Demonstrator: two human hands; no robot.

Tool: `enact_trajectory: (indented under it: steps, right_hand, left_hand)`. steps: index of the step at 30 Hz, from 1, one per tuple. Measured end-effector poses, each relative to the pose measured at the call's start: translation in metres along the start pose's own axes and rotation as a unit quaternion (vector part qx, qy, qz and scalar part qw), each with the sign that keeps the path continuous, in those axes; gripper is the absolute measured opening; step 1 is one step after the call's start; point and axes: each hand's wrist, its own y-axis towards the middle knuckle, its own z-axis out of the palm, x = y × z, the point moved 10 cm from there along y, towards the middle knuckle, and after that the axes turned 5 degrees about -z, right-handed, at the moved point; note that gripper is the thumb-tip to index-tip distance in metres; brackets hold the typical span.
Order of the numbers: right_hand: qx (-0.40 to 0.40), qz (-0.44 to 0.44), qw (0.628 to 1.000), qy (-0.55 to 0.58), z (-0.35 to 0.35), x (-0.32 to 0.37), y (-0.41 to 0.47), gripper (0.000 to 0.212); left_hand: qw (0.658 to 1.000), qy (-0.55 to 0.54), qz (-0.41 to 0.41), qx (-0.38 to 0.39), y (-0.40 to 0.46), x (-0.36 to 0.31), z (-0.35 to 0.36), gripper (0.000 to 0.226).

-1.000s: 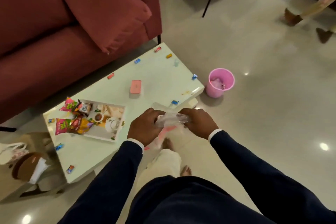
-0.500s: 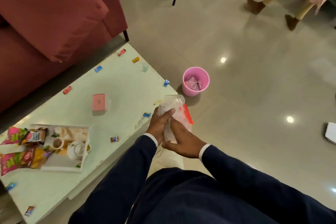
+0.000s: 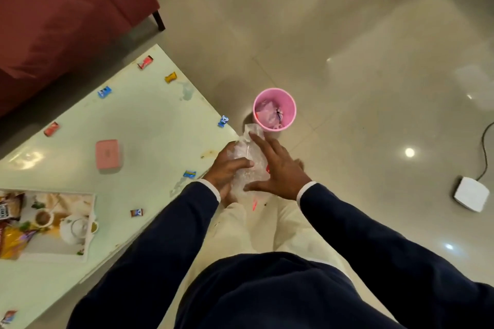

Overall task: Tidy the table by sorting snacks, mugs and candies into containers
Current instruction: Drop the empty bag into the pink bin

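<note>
Most of the sorting looks undone: wrapped candies (image 3: 104, 92) lie scattered across the table (image 3: 149, 125), while the tray (image 3: 88, 224) at the near left holds snack packets (image 3: 10, 222) and a mug (image 3: 74, 227). At the table's right corner, the left hand (image 3: 227, 168) grips a clear plastic bag (image 3: 251, 160) while the right hand (image 3: 278, 168) presses flat, fingers spread, against it. A pink bin (image 3: 290, 107) stands on the floor just beyond.

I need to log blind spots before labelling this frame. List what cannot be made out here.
- Clear plastic bag, head view: contents unreadable; the left hand and right hand cover it.
- Pink bin: crumpled contents too small to identify.
- Tray and snack packets: cut off by the left edge.
- Candy: cut off at the bottom-left corner.
- Candy wrappers' print, e.g. blue candy: too small.
</note>
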Motion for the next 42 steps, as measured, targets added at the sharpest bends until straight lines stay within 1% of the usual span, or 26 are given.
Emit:
enact_trajectory:
  steps: [2,4,6,8,10,11,12,14,17,18,20,21,22,23,24,26,27,28,29,30,31,33,35,38,40,42]
  right_hand:
    - [-0.013,-0.003,0.999,0.049,-0.014,-0.024,0.014,0.114]
    - [-0.017,-0.006,0.998,0.062,-0.027,-0.048,0.028,0.103]
    - [-0.007,0.011,0.997,0.082,-0.034,-0.082,0.046,0.086]
    - [0.014,0.056,0.994,0.097,-0.034,-0.122,0.064,0.073]
    - [0.051,0.105,0.987,0.111,-0.032,-0.162,0.084,0.072]
    - [0.074,0.115,0.984,0.116,-0.032,-0.182,0.097,0.075]
    - [0.095,0.115,0.982,0.118,-0.032,-0.200,0.108,0.078]
    - [0.132,0.109,0.975,0.143,-0.034,-0.228,0.126,0.080]
    - [0.161,0.130,0.938,0.280,-0.037,-0.271,0.143,0.087]
    - [0.161,0.115,0.939,0.280,-0.041,-0.282,0.149,0.090]
    - [0.137,0.053,0.977,0.156,-0.055,-0.300,0.162,0.088]
    - [0.098,0.031,0.991,0.090,-0.065,-0.312,0.171,0.082]
    - [0.055,0.037,0.996,0.066,-0.071,-0.326,0.178,0.073]
    - [0.031,0.074,0.992,0.093,-0.072,-0.342,0.182,0.065]
    - [0.031,0.137,0.975,0.171,-0.065,-0.358,0.184,0.061]
    - [0.083,0.284,0.881,0.369,-0.030,-0.385,0.186,0.067]
    - [0.091,0.316,0.843,0.426,-0.019,-0.391,0.192,0.070]
    - [0.078,0.325,0.830,0.446,-0.014,-0.400,0.201,0.068]
    - [0.051,0.321,0.836,0.441,-0.013,-0.409,0.211,0.062]
    - [0.024,0.309,0.861,0.402,-0.017,-0.419,0.222,0.057]
    - [0.007,0.288,0.898,0.332,-0.022,-0.428,0.234,0.055]
    - [-0.006,0.224,0.959,0.171,-0.026,-0.438,0.256,0.054]
    - [-0.014,0.163,0.985,0.049,-0.025,-0.441,0.274,0.052]
    - [-0.024,0.053,0.989,-0.136,-0.013,-0.436,0.301,0.045]
    - [-0.020,-0.011,0.978,-0.206,0.002,-0.437,0.318,0.045]
    - [0.028,-0.035,0.963,-0.267,0.027,-0.451,0.334,0.042]
  left_hand:
    - [0.997,-0.057,-0.017,0.058,0.009,0.000,0.017,0.058]
    - [0.997,-0.038,-0.024,0.068,0.019,0.001,0.026,0.065]
    - [0.997,0.072,-0.004,-0.014,0.044,-0.002,0.025,0.068]
    - [0.958,0.247,0.050,-0.134,0.075,-0.014,0.020,0.070]
    - [0.916,0.361,0.103,-0.143,0.113,-0.015,0.035,0.089]
    - [0.919,0.366,0.096,-0.115,0.137,-0.007,0.042,0.097]
    - [0.933,0.340,0.078,-0.084,0.162,0.004,0.050,0.099]
    - [0.952,0.291,0.051,-0.073,0.202,0.016,0.056,0.089]
    - [0.951,0.263,0.025,-0.161,0.261,0.022,0.042,0.070]
    - [0.947,0.258,0.018,-0.191,0.275,0.021,0.036,0.067]
    - [0.920,0.289,0.015,-0.264,0.296,0.017,0.023,0.056]
    - [0.895,0.331,0.024,-0.299,0.304,0.012,0.019,0.048]
    - [0.865,0.379,0.040,-0.327,0.313,0.006,0.017,0.042]
    - [0.837,0.424,0.058,-0.340,0.320,0.002,0.020,0.041]
    - [0.817,0.459,0.082,-0.338,0.326,-0.001,0.028,0.043]
    - [0.801,0.500,0.139,-0.299,0.344,0.003,0.051,0.051]
    - [0.804,0.504,0.165,-0.267,0.353,0.007,0.065,0.054]
    - [0.820,0.494,0.178,-0.227,0.362,0.015,0.077,0.058]
    - [0.841,0.480,0.169,-0.181,0.371,0.024,0.086,0.062]
    - [0.858,0.476,0.142,-0.135,0.382,0.036,0.090,0.068]
    - [0.859,0.492,0.106,-0.095,0.392,0.047,0.091,0.076]
    - [0.816,0.572,0.065,-0.058,0.405,0.060,0.084,0.084]
    - [0.773,0.626,0.074,-0.072,0.410,0.055,0.072,0.079]
    - [0.736,0.660,0.093,-0.114,0.412,0.043,0.050,0.063]
    - [0.691,0.705,0.103,-0.126,0.413,0.040,0.039,0.055]
    - [0.650,0.741,0.113,-0.123,0.419,0.041,0.031,0.052]
